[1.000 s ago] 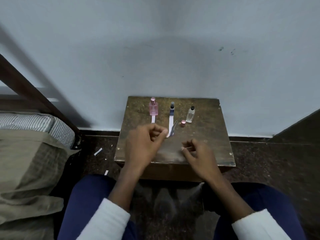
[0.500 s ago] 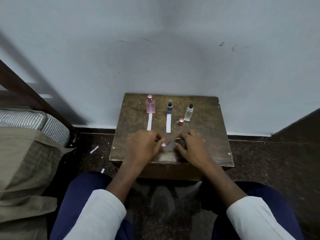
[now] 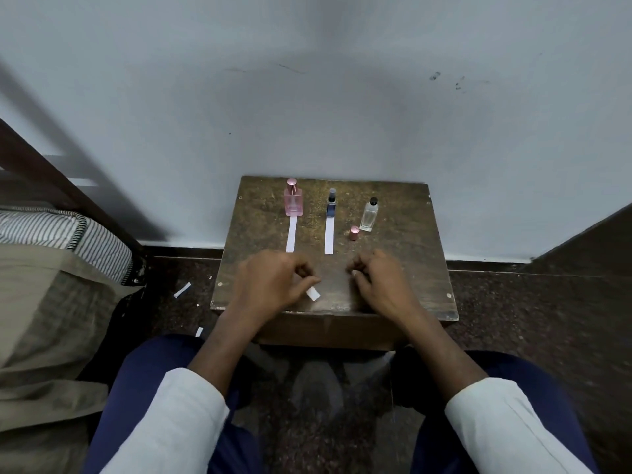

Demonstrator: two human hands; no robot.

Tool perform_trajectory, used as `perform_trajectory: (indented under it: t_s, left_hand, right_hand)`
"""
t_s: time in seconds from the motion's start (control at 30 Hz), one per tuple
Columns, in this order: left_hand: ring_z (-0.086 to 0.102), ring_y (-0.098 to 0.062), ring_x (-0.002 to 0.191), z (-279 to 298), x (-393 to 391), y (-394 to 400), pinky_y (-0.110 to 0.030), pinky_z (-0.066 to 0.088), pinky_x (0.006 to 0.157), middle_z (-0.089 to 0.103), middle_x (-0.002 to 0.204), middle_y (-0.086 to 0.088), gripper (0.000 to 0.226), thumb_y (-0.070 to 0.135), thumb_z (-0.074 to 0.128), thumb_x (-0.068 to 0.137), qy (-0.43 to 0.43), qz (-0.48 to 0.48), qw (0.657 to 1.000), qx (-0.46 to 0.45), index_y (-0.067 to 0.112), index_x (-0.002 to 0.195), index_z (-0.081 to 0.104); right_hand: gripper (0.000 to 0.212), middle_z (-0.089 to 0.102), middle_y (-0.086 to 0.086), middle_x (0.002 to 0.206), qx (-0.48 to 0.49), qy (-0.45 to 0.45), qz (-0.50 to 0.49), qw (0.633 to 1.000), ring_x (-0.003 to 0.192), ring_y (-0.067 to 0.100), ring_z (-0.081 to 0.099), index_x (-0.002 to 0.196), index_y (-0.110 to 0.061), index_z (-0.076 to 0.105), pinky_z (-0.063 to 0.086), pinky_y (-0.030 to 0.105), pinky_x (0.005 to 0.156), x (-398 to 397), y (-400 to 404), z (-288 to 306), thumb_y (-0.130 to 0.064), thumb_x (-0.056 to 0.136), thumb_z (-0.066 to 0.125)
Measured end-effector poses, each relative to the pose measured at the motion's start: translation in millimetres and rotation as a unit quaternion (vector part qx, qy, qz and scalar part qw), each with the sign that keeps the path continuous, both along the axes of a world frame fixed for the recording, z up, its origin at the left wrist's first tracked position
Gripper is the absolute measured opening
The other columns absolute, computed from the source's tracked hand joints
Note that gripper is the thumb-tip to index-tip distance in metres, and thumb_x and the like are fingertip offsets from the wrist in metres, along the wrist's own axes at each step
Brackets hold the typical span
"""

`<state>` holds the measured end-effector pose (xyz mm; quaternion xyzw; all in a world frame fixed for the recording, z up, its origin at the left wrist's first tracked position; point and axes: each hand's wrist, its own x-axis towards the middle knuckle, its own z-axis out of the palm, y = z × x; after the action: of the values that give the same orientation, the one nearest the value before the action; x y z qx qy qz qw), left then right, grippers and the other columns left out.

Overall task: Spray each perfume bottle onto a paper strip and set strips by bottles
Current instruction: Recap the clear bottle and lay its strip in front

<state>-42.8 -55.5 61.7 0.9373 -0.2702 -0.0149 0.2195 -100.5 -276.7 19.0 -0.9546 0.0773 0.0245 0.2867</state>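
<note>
Three perfume bottles stand in a row at the back of the small wooden table (image 3: 403, 268): a pink bottle (image 3: 293, 203), a dark blue bottle (image 3: 331, 205) and a clear bottle (image 3: 369, 216) with a black sprayer. A white paper strip (image 3: 291, 238) lies in front of the pink bottle. A second strip (image 3: 329, 236) lies in front of the blue one. A loose pink cap (image 3: 354, 232) stands beside the clear bottle. My left hand (image 3: 270, 282) pinches a short white paper piece (image 3: 313, 293) near the table's front. My right hand (image 3: 379, 282) rests curled beside it; what its fingers hold is hidden.
The table stands against a pale wall. A bed with striped bedding (image 3: 68, 234) and a tan blanket (image 3: 44, 319) fills the left. Paper scraps (image 3: 182, 290) lie on the dark floor. My knees in blue trousers sit below the table's front edge.
My hands, which met over a paper piece at the table's front half a second ago, have drawn apart. The left hand now holds a short white piece.
</note>
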Motion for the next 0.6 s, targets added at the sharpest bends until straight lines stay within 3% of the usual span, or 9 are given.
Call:
perform_trajectory:
  t_s: [0.03, 0.1, 0.2, 0.23, 0.3, 0.37, 0.43, 0.53, 0.6]
  left_hand:
    - [0.072, -0.003, 0.074, -1, -3, -1, -0.030, 0.061, 0.066, 0.080, 0.088, 0.013, 0.012, 0.039, 0.084, 0.092, 0.072, 0.000, 0.988, -0.137, 0.029, 0.098, 0.082]
    - [0.064, -0.002, 0.061, 9, -8, -5, -0.020, 0.053, 0.057, 0.076, 0.078, 0.009, 0.013, 0.027, 0.087, 0.090, 0.287, -0.038, 0.850, -0.441, 0.017, 0.094, 0.080]
    - [0.050, -0.003, 0.052, 18, -9, -4, -0.017, 0.036, 0.049, 0.061, 0.069, 0.004, 0.023, 0.040, 0.092, 0.081, 0.448, -0.083, 0.682, -0.572, 0.023, 0.086, 0.078]
    - [0.054, -0.005, 0.053, 15, -7, -4, -0.020, 0.041, 0.050, 0.065, 0.071, 0.003, 0.021, 0.041, 0.091, 0.081, 0.447, -0.066, 0.718, -0.529, 0.025, 0.086, 0.078]
    - [0.068, -0.007, 0.065, 1, 0, -1, -0.030, 0.059, 0.064, 0.077, 0.083, 0.009, 0.013, 0.041, 0.086, 0.089, 0.270, -0.013, 0.928, -0.257, 0.029, 0.092, 0.080]
    - [0.072, -0.002, 0.078, -10, 0, -2, -0.035, 0.063, 0.074, 0.077, 0.087, 0.017, 0.013, 0.046, 0.079, 0.094, 0.060, 0.017, 0.998, 0.002, 0.034, 0.096, 0.078]
    - [0.070, -0.001, 0.073, -10, -4, -6, -0.032, 0.061, 0.070, 0.075, 0.081, 0.016, 0.013, 0.044, 0.079, 0.095, 0.099, 0.028, 0.984, -0.143, 0.031, 0.097, 0.077]
    - [0.057, -0.006, 0.058, 6, -4, -5, -0.020, 0.043, 0.055, 0.066, 0.069, 0.006, 0.017, 0.040, 0.083, 0.092, 0.364, -0.052, 0.787, -0.496, 0.025, 0.091, 0.075]
    - [0.052, -0.006, 0.057, 16, -5, -2, -0.020, 0.036, 0.052, 0.066, 0.070, -0.001, 0.020, 0.044, 0.086, 0.088, 0.458, -0.110, 0.702, -0.534, 0.027, 0.086, 0.074]
  right_hand:
    - [0.015, 0.057, -0.006, 0.103, 0.000, 0.000, 0.002, 1.000, 0.097, 0.013, 0.053, 0.108, -0.021, 0.073, 0.038, 0.025, 0.084, 1, 0, 0, -0.012, 0.100, 0.064]
    - [0.017, 0.055, -0.006, 0.101, -0.002, 0.001, 0.002, 1.000, 0.094, 0.012, 0.050, 0.108, -0.020, 0.073, 0.035, 0.026, 0.081, 1, -1, 1, -0.009, 0.098, 0.064]
    - [0.015, 0.055, -0.006, 0.099, -0.005, -0.001, 0.003, 1.000, 0.093, 0.013, 0.052, 0.108, -0.020, 0.074, 0.035, 0.026, 0.081, 2, -2, 0, -0.013, 0.099, 0.064]
    - [0.013, 0.054, -0.006, 0.099, -0.006, -0.003, 0.004, 1.000, 0.094, 0.013, 0.053, 0.108, -0.021, 0.073, 0.036, 0.026, 0.081, 2, -3, -1, -0.015, 0.100, 0.064]
    - [0.011, 0.052, -0.007, 0.099, -0.012, -0.003, 0.005, 1.000, 0.093, 0.012, 0.051, 0.108, -0.022, 0.072, 0.037, 0.027, 0.082, 1, -2, -2, -0.018, 0.101, 0.064]
    - [0.011, 0.052, -0.007, 0.100, -0.013, 0.005, 0.004, 1.000, 0.094, 0.012, 0.051, 0.109, -0.022, 0.072, 0.042, 0.029, 0.084, 1, -2, -3, -0.020, 0.103, 0.063]
    - [0.013, 0.053, -0.006, 0.101, -0.011, 0.010, 0.000, 1.000, 0.096, 0.013, 0.054, 0.111, -0.022, 0.074, 0.043, 0.030, 0.086, 2, -2, -3, -0.022, 0.103, 0.064]
    - [0.014, 0.049, -0.006, 0.099, -0.023, 0.012, 0.001, 1.000, 0.096, 0.015, 0.051, 0.112, -0.020, 0.074, 0.035, 0.028, 0.082, 3, -3, -3, -0.023, 0.103, 0.064]
    - [0.014, 0.050, -0.006, 0.100, -0.020, 0.014, 0.002, 1.000, 0.098, 0.015, 0.052, 0.112, -0.021, 0.074, 0.036, 0.028, 0.084, 3, -4, -4, -0.023, 0.103, 0.064]
